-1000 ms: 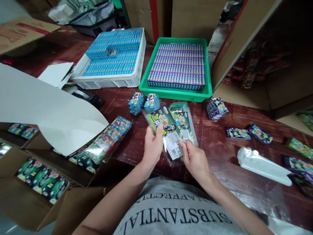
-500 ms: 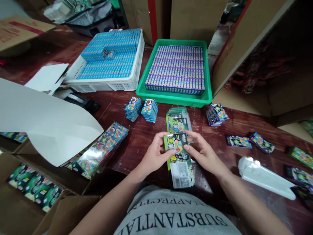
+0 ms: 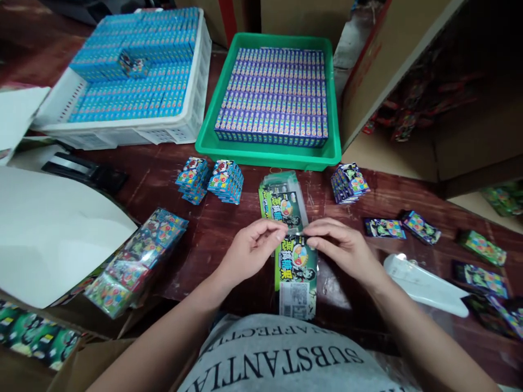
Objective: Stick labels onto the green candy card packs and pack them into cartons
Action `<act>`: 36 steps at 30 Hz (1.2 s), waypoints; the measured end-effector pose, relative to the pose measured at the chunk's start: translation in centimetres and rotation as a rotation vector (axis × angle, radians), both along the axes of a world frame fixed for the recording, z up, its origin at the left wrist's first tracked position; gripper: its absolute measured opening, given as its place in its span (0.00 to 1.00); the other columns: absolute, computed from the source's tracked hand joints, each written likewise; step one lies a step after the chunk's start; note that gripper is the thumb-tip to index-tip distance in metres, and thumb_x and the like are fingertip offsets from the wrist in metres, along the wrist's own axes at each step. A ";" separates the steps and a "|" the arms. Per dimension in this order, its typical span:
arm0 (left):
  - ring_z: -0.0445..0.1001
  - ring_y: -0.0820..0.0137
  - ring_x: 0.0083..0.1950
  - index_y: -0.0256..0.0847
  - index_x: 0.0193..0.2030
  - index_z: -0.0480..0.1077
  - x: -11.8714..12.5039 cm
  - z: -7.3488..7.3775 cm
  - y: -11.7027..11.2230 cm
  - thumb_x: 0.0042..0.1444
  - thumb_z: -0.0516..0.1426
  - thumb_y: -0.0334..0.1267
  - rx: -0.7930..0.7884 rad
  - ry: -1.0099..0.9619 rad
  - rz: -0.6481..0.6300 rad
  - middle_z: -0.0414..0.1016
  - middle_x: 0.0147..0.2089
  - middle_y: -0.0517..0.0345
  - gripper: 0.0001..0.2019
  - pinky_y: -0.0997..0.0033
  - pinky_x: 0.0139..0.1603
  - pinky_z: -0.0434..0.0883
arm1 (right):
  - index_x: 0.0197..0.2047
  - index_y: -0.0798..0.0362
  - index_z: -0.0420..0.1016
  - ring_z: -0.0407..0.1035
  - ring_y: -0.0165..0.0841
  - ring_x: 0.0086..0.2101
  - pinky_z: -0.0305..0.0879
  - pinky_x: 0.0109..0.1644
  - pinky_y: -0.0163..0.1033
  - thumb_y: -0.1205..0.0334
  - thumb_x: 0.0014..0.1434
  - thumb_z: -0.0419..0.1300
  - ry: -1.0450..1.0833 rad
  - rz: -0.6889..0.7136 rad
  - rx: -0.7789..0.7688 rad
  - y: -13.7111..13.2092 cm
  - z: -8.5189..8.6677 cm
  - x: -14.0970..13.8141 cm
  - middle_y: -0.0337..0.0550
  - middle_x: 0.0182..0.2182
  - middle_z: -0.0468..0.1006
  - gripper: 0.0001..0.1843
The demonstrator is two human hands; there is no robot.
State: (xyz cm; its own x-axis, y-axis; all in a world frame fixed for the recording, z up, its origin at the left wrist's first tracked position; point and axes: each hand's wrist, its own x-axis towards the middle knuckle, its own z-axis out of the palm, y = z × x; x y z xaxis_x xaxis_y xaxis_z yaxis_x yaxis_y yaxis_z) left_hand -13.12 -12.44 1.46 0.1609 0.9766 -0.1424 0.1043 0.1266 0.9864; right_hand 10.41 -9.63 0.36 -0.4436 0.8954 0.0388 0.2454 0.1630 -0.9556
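Observation:
My left hand (image 3: 249,251) and my right hand (image 3: 341,247) both pinch the top edge of a clear plastic packet with a green printed card (image 3: 296,275), which lies on the dark wooden table (image 3: 229,228) right in front of me. A second green packet (image 3: 283,204) lies just beyond it. Two small stacks of blue boxes (image 3: 210,178) stand to the left of that packet, and one stack of purple boxes (image 3: 348,183) stands to its right.
A white crate of blue boxes (image 3: 134,71) and a green tray of purple boxes (image 3: 273,92) sit at the back. Filled packets (image 3: 137,258) and open cartons (image 3: 36,337) lie at left. Loose packets (image 3: 420,226) and a white plastic piece (image 3: 425,283) lie at right.
I have laid the packet down flat on the table, and both hands have moved up to pinch its top edge. My view has tilted downward and nearer to the table.

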 end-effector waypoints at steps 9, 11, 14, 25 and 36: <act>0.76 0.70 0.35 0.39 0.35 0.76 1.6 1.6 2.3 0.59 0.63 0.40 -0.095 0.158 -0.108 0.80 0.35 0.57 0.06 0.70 0.37 0.72 | 0.38 0.52 0.81 0.72 0.29 0.29 0.73 0.36 0.38 0.51 0.57 0.69 0.081 -0.146 -0.455 0.7 1.5 0.7 0.40 0.32 0.81 0.13; 0.79 0.67 0.42 0.41 0.37 0.78 1.4 1.6 2.4 0.60 0.63 0.41 -0.073 0.177 -0.164 0.83 0.42 0.54 0.07 0.66 0.45 0.74 | 0.38 0.51 0.82 0.74 0.30 0.32 0.74 0.39 0.39 0.50 0.58 0.69 0.103 -0.126 -0.467 0.5 1.2 1.3 0.41 0.34 0.83 0.13; 0.80 0.65 0.51 0.44 0.40 0.80 1.1 2.0 2.4 0.61 0.64 0.42 0.019 0.211 -0.252 0.82 0.51 0.54 0.06 0.62 0.55 0.73 | 0.38 0.49 0.84 0.77 0.33 0.39 0.74 0.47 0.43 0.52 0.60 0.69 0.122 -0.099 -0.373 -0.1 0.9 2.2 0.42 0.40 0.85 0.09; 0.76 0.68 0.46 0.40 0.40 0.78 3.3 5.1 3.8 0.64 0.61 0.40 0.431 0.404 -0.596 0.77 0.44 0.54 0.07 0.67 0.50 0.71 | 0.68 0.46 0.67 0.56 0.50 0.68 0.53 0.71 0.63 0.50 0.62 0.66 -0.527 0.194 0.475 9.5 5.7 8.3 0.50 0.71 0.61 0.34; 0.73 0.70 0.42 0.40 0.45 0.73 -2.8 5.8 2.0 0.63 0.53 0.32 0.237 0.457 -0.521 0.74 0.44 0.54 0.08 0.68 0.45 0.70 | 0.66 0.49 0.65 0.71 0.52 0.54 0.68 0.57 0.55 0.49 0.57 0.67 -0.813 0.321 0.523 14.9 4.8 9.0 0.62 0.55 0.72 0.37</act>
State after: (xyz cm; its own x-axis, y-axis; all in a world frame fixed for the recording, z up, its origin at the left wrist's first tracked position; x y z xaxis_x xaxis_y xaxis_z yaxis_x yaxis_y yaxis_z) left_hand -15.93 -10.44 7.29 0.5880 0.8025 -0.1008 0.5003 -0.2630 0.8249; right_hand 19.40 5.27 5.11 -0.7261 0.6870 -0.0287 0.6600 0.6846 -0.3094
